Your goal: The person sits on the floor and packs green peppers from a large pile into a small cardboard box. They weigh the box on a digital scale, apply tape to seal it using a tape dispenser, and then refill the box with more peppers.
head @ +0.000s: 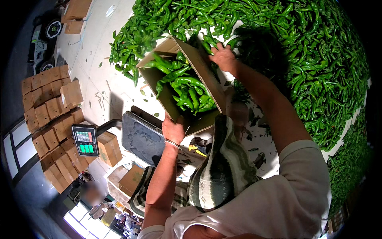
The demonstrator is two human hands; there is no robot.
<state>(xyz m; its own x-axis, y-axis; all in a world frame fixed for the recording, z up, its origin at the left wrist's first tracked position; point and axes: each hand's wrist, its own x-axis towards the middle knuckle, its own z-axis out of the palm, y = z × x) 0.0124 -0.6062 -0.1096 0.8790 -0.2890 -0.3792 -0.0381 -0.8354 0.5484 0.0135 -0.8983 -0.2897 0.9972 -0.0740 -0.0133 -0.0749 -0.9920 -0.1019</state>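
Observation:
An open cardboard box (201, 70), partly filled with long green peppers (191, 89), is tilted in front of me. My left hand (174, 130) grips its near lower edge, the thumb over the rim. On the far right side of the box, my right hand (223, 58) reaches into the edge of a large pile of green peppers (313, 59), its fingers spread at a few of them; whether it grips one I cannot tell. Some peppers near the box's far left corner look blurred. A platform scale (141, 137) lies left of my left hand, its display unit (85, 140) lit green.
Stacked cardboard boxes (50, 110) stand at the left, with another carton (109, 148) by the scale's display. Yellow-handled pruning shears (197, 149) lie near my knee. A person (92, 194) is at the lower left. A wheeled vehicle (41, 44) stands at the upper left. Leaves and stems litter the floor.

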